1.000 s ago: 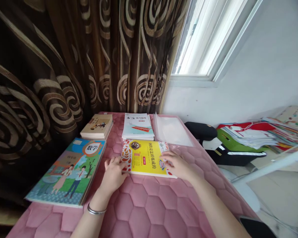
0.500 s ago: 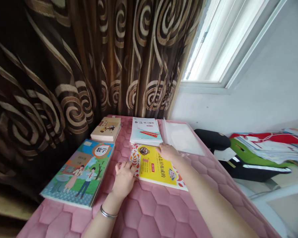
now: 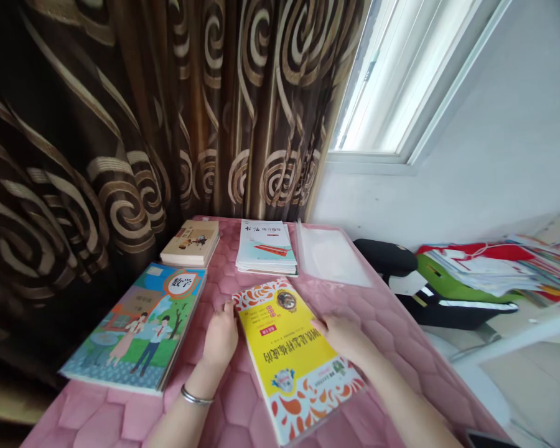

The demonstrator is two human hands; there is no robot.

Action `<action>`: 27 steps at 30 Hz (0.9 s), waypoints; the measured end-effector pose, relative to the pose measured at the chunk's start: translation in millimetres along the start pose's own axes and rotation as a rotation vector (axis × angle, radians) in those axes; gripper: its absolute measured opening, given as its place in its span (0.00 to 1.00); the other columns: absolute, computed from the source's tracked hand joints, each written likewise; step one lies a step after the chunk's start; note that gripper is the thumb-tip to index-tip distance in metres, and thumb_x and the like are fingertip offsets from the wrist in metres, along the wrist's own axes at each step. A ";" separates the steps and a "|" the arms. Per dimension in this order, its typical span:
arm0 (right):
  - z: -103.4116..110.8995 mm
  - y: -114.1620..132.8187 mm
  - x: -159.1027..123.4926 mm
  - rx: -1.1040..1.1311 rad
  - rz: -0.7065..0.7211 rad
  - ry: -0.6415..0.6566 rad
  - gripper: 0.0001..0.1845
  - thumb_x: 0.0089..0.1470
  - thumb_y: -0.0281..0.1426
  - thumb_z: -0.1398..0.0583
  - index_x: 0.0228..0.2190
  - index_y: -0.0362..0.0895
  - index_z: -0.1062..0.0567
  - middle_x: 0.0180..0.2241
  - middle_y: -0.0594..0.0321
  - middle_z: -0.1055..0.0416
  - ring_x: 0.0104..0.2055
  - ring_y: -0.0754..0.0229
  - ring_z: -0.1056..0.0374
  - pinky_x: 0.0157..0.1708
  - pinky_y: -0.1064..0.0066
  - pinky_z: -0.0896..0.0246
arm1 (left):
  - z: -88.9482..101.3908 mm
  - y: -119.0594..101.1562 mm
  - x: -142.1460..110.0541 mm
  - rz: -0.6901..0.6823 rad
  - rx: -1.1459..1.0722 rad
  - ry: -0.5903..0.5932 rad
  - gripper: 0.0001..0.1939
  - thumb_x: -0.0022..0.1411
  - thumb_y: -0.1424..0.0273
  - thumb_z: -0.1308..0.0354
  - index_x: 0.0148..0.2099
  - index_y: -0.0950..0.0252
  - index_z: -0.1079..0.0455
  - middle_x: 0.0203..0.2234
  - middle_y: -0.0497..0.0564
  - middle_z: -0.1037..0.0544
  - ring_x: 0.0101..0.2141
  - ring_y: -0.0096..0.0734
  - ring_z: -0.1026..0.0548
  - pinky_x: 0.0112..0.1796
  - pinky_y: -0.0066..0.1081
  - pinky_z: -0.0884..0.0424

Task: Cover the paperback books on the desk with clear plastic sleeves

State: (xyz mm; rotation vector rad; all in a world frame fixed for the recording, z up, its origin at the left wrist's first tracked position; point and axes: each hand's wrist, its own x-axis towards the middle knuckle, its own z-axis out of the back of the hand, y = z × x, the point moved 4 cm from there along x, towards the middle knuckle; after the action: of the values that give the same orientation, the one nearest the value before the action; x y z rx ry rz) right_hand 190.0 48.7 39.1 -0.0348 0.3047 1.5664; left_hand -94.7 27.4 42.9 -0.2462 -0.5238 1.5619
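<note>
A yellow book (image 3: pixel 284 348) with red-and-white patterned ends lies at a slant on the pink quilted surface, its cover print upside down to me. My left hand (image 3: pixel 221 333), with a silver bangle at the wrist, has its fingers curled at the book's upper left edge. On the opposite edge my right hand (image 3: pixel 343 336) grips the book, fingertips on the cover and the thumb hidden. To the left of my left hand lies a stack of books topped by a blue-and-green math textbook (image 3: pixel 140 330).
Behind stand a stack of small tan books (image 3: pixel 191 241), a stack of white calligraphy books (image 3: pixel 265 246) and clear plastic sleeves (image 3: pixel 331 255). The pink quilted cover (image 3: pixel 242 404) ends at the right, past which are a black bag (image 3: pixel 452 314) and piled papers (image 3: pixel 485 267). A curtain (image 3: pixel 242 112) hangs at the back.
The yellow book has turned from lying crosswise to pointing lengthwise toward me and come nearer. Both hands have shifted to its two side edges. The view has swung slightly right.
</note>
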 end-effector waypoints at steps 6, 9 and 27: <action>-7.1 8.7 -31.1 0.082 -0.047 -0.020 0.20 0.65 0.38 0.54 0.41 0.39 0.27 0.40 0.48 0.23 0.44 0.49 0.26 0.37 0.66 0.38 | -17.6 15.0 4.0 0.197 -0.677 -0.033 0.15 0.60 0.80 0.48 0.49 0.65 0.37 0.37 0.59 0.20 0.44 0.43 0.22 0.45 0.39 0.28; -7.5 14.5 -28.1 0.143 -0.042 -0.052 0.18 0.65 0.36 0.53 0.37 0.41 0.26 0.41 0.50 0.24 0.44 0.51 0.27 0.37 0.67 0.39 | -29.9 23.0 12.0 0.317 -1.055 0.009 0.15 0.59 0.77 0.46 0.49 0.64 0.38 0.42 0.59 0.21 0.49 0.42 0.24 0.48 0.40 0.29; -12.9 15.4 -7.0 0.277 0.050 -0.232 0.19 0.64 0.32 0.53 0.46 0.44 0.25 0.46 0.55 0.23 0.47 0.54 0.28 0.46 0.69 0.39 | -29.5 23.5 13.8 0.302 -1.140 0.223 0.26 0.61 0.77 0.51 0.61 0.64 0.46 0.56 0.63 0.28 0.56 0.38 0.29 0.55 0.40 0.32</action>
State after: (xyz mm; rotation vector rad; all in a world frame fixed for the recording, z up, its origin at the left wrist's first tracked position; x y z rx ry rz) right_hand 172.8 39.3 30.8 0.3700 0.3384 1.5476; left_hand -102.7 46.4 8.4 -1.3944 -1.1968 1.3315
